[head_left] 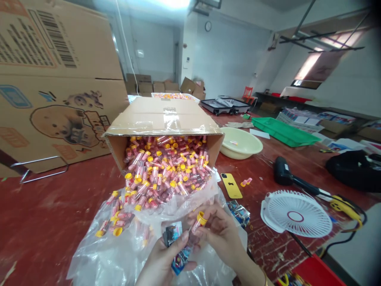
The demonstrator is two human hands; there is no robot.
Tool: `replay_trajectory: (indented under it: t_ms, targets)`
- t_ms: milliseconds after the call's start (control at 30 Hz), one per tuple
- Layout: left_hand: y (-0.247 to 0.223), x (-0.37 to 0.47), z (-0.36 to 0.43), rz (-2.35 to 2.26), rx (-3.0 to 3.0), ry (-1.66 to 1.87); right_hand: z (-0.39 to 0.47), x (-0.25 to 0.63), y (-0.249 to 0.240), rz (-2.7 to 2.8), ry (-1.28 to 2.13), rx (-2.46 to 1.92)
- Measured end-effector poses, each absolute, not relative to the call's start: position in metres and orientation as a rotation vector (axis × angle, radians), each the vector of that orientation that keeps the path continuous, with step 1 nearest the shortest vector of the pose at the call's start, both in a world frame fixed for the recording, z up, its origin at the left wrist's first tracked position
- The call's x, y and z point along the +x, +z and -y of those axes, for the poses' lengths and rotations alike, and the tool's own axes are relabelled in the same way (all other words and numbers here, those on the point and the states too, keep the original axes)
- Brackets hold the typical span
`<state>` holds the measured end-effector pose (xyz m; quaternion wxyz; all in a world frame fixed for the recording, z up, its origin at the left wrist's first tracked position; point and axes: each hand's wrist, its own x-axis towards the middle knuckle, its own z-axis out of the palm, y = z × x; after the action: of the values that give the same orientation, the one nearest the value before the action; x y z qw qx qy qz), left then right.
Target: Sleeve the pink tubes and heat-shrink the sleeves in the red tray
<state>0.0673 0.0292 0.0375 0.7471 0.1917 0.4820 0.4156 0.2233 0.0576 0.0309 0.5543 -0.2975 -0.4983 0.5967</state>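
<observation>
Spilled tubes point(160, 171) crowd ahead; bare table point(44, 214) lies leftward.

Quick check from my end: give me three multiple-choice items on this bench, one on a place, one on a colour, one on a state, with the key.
1. Where does the phone lie?
A. inside the basin
B. on the table, right of the spilled tubes
C. on the fan

2. What colour are the tube caps?
A. yellow
B. blue
C. white

3. How does the box stand?
A. upright and taped shut
B. flattened
C. on its side, open, tubes spilling onto the plastic sheet

Key: 1 B, the phone rests on the red table between tubes and fan. 2 A, the caps are yellow, also on the tube in the right hand. 3 C, its mouth faces the camera.
</observation>
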Motion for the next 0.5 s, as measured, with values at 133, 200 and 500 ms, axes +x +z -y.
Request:
replay_trajectory:
  t_ms: [133,200,500]
  targets:
    - [0.042,0.064,-0.021,-1.012,0.369,0.888,-0.057,0.221,0.031,1.078,1.591,-0.664]
    - [0.043,0.064,-0.015,-1.018,0.335,0.89,-0.054,0.219,0.029,1.028,1.642,-0.641]
    - [0.042,0.07,0.037,-1.087,0.415,0.998,-0.005,0.216,0.023,1.035,1.695,-0.586]
